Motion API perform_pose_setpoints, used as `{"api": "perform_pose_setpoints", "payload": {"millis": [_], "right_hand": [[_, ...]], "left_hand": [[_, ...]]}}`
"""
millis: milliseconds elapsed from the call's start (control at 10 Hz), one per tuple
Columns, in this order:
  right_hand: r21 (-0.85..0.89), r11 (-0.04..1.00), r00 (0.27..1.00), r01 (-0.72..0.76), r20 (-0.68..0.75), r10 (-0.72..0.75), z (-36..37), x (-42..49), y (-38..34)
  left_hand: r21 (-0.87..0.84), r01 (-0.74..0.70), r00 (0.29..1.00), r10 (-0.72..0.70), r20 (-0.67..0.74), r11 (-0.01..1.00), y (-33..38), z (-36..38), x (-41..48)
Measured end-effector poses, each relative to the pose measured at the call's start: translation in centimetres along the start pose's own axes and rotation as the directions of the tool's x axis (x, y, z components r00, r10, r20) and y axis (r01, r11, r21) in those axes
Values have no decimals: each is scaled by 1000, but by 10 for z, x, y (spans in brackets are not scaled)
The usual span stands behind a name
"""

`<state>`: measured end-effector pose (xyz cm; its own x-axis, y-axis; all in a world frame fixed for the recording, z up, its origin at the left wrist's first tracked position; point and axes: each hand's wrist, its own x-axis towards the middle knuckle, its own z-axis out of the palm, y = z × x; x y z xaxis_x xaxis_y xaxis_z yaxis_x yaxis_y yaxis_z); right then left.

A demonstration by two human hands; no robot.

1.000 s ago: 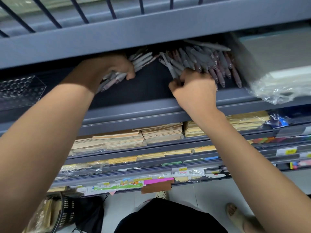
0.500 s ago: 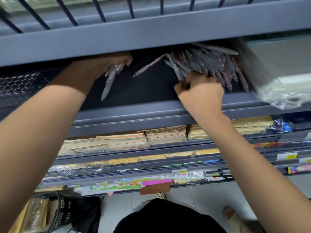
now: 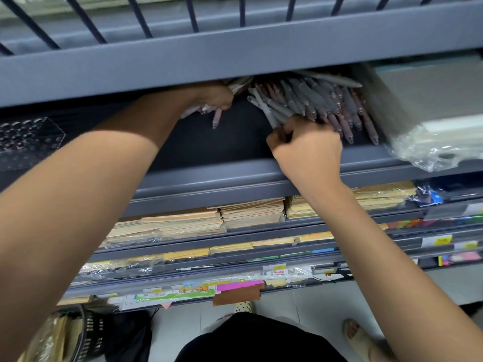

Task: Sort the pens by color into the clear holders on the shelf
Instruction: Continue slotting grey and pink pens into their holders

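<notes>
My left hand grips a bundle of pens — my right hand pinches grey pens at the pile's near-left edge.

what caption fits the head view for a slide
Left hand grips a pen bundle; right hand pinches grey pens from the pile.

Shelf: painted metal, matt, smooth. Pens: frosted matt plastic. Clear holder, far left: glossy see-thru plastic w/ dimpled top. Pack, right: paper in shiny crinkly film. Stacks below: matt card, some film-wrapped. Basket, near left: black plastic.
</notes>
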<state>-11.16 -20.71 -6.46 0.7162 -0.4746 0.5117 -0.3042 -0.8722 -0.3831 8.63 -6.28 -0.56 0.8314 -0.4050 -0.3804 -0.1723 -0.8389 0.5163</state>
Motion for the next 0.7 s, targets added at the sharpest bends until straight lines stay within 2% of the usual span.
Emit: {"api": "perform_pose_setpoints", "payload": {"millis": [200,300,400,500,600,700], "right_hand": [[146,987,998,-67,12,66,0,2,3],[291,948,992,-127,14,128,-3,3,3],[375,915,987,-150,11,157,-8,-1,0],[443,878,983,-180,62,171,-15,-8,-2],[566,767,953,-302,188,237,-23,-10,-2],[625,682,924,-381,276,263,-29,-15,-2]], "left_hand": [[-98,-39,999,41,16,994,8,4,-12],[-117,-48,998,52,29,992,10,8,-31],[-328,-57,997,69,26,943,11,13,-47],[-606,-52,997,77,15,794,10,20,-74],[-721,-77,996,83,-26,688,6,30,-97],[-847,-78,997,26,-76,526,2,43,-116]]}}
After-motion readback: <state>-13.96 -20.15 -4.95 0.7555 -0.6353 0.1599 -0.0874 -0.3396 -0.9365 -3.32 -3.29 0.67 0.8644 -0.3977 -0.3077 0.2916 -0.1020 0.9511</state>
